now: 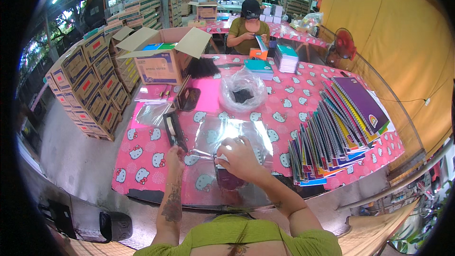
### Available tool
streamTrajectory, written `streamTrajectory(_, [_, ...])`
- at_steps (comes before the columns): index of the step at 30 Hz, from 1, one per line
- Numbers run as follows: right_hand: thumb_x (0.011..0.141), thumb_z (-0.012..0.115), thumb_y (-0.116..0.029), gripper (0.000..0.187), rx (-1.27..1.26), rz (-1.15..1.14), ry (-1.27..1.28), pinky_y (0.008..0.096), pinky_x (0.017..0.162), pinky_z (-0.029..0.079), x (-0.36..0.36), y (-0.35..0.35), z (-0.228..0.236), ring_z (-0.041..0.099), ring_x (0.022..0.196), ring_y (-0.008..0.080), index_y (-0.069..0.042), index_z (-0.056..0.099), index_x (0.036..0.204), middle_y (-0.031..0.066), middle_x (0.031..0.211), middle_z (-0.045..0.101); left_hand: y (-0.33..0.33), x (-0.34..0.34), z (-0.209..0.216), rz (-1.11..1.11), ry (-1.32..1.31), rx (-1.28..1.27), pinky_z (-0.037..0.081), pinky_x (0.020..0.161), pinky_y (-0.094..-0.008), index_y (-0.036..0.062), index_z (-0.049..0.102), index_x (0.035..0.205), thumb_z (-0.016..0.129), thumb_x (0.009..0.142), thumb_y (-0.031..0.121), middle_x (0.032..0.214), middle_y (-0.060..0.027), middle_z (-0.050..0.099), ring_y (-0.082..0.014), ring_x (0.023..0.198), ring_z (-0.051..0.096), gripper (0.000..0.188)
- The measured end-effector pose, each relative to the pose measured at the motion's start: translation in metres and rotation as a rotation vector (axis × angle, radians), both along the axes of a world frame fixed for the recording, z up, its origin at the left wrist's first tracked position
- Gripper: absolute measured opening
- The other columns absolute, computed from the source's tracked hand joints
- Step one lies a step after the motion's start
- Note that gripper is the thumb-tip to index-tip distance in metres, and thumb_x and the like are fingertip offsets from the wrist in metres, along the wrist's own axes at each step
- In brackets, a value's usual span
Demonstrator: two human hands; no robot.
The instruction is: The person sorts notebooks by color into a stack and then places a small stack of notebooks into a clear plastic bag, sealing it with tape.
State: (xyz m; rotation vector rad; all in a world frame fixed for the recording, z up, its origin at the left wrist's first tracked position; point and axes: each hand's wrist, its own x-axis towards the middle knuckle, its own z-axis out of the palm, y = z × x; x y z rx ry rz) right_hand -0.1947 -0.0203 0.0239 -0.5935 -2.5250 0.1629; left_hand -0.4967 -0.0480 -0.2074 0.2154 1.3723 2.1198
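Note:
A dark purple spiral notebook (229, 178) lies by the table's near edge, with a clear plastic sheet (204, 144) spread around and beyond it. Bent over the notebook's upper part, my right hand (241, 160) holds it down, fingers curled and partly hiding the spiral. My left hand (175, 155) is pinched closed at the near end of a black tape dispenser (175, 130); whatever is between its fingertips is too small to make out. Left of the dispenser's far end lies a stack of clear plastic covers (154, 113).
Fanned spiral notebooks (327, 135) cover the table's right side. Farther off are a plastic bag (243, 91), a phone (190, 98) and an open carton (159, 68). A co-worker (249, 28) handles a booklet across the table. Stacked cartons (90, 83) stand left; a fan (343, 44) stands right.

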Motion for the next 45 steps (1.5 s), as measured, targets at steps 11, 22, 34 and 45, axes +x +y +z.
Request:
streamTrajectory(11, [0.081,0.068,-0.031,0.030,-0.125,-0.067,-0.129,0.0422,0.076,0.047,-0.008,-0.011,0.010,0.065,0.078,0.0278,-0.011,0.066,0.103,0.0083,0.087,0.067,-0.023,0.028,0.128,-0.544,0.705,-0.180,0.051,0.067,-0.0319,0.0000,0.065,0.097,0.062,0.089,0.017,0.081,-0.0081,0.068,-0.0205,0.082,0.067,0.019])
streamTrajectory(22, [0.079,0.070,-0.033,0.028,-0.047,-0.032,-0.126,0.0428,0.076,0.045,-0.004,-0.016,0.015,0.065,0.078,0.0262,-0.010,0.067,0.094,0.0060,0.082,0.066,-0.008,0.076,0.215,-1.023,1.214,0.167,0.042,0.080,-0.0294,0.0077,0.071,0.105,0.070,0.080,0.000,0.094,-0.0009,0.052,-0.0130,0.086,0.050,0.025])
streamTrajectory(34, [0.057,0.090,-0.023,0.068,-0.749,-0.067,0.405,0.0438,0.092,0.042,0.109,0.022,-0.071,0.055,0.104,0.0260,-0.010,0.054,0.112,0.0095,0.105,0.058,0.020,0.107,0.211,-0.972,1.405,0.262,0.024,0.112,-0.0444,0.0163,0.075,0.095,0.073,0.082,0.014,0.146,-0.0122,0.039,-0.0291,0.136,0.032,0.014])
streamTrajectory(45, [0.074,0.077,-0.038,0.054,0.026,-0.044,0.087,0.0467,0.105,0.033,0.057,0.000,0.015,0.056,0.113,0.0264,-0.011,0.059,0.118,0.0088,0.112,0.064,0.000,0.079,0.216,-1.055,1.023,0.157,0.024,0.113,-0.0437,0.0122,0.074,0.098,0.069,0.083,0.010,0.148,-0.0127,0.038,-0.0288,0.140,0.029,0.016])
